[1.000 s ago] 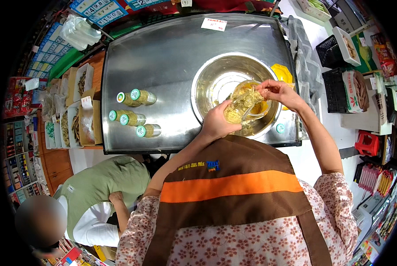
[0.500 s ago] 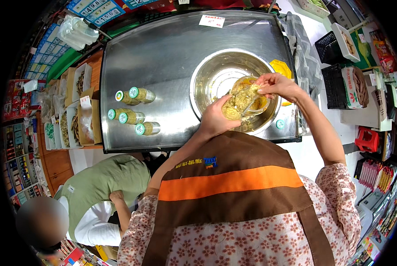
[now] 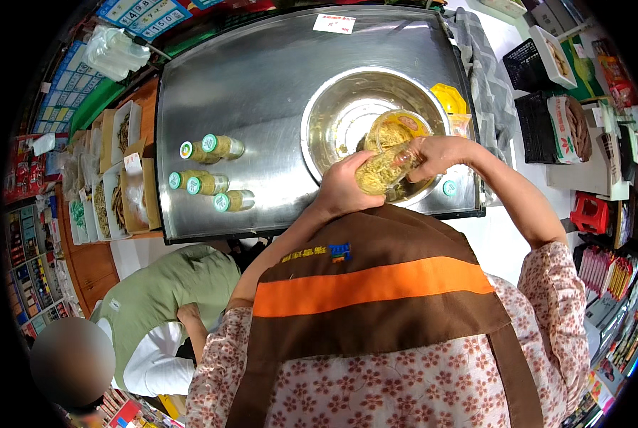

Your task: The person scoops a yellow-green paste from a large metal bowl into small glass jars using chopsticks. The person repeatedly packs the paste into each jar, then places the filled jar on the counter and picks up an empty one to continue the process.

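Note:
My left hand (image 3: 347,184) is wrapped round a clear glass jar (image 3: 380,172) filled with yellow-green shredded food. The jar lies tilted over the near side of a wide steel bowl (image 3: 333,103), its mouth toward the right. At that mouth, the fingers of my right hand (image 3: 441,154) are curled in; what they pinch, if anything, is hidden. Inside the bowl, just beyond the jar, sits a tub with a yellow rim (image 3: 408,123) holding more of the shreds. A green-and-white jar lid (image 3: 449,188) lies right of the bowl.
Several filled jars with green lids (image 3: 224,147) lie on their sides on the steel table (image 3: 269,85), left of centre. A yellow object (image 3: 448,98) is beyond the bowl's right edge. Boxes of dried goods (image 3: 140,189) line the left. A person in a green apron (image 3: 169,292) bends at lower left.
My right hand has come down and nearer, from pinching shreds above the jar's mouth to curling its fingers at that mouth. The tub in the bowl shows more. My left hand keeps its hold.

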Motion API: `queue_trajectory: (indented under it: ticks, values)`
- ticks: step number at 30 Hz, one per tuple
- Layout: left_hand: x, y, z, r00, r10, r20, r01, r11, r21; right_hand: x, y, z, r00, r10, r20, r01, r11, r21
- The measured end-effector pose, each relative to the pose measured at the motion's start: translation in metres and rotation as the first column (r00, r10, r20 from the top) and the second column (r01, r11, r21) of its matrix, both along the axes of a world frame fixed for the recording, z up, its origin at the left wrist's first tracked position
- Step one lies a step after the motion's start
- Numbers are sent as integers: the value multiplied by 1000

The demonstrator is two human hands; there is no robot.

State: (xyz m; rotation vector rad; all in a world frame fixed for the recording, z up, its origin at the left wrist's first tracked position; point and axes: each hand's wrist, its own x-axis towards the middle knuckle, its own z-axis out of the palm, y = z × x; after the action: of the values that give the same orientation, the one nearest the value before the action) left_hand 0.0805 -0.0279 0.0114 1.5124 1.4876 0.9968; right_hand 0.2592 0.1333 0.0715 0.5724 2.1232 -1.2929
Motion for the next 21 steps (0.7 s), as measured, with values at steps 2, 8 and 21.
queue_trajectory:
  ticks: [2, 8, 21]
  values:
    - [0, -1, -5, 999, 30, -14, -30, 999, 16, -2, 3, -4, 995, -17, 94, 21, 999, -43]
    - [-21, -10, -26, 978, 156, 137, -148, 987, -62, 4, 43, 13, 930, -310, -197, 243, 921, -303]
    - [-39, -35, -18, 942, 199, 271, -191, 980, -58, -65, 9, -104, 972, 50, 230, -194, 721, 666]
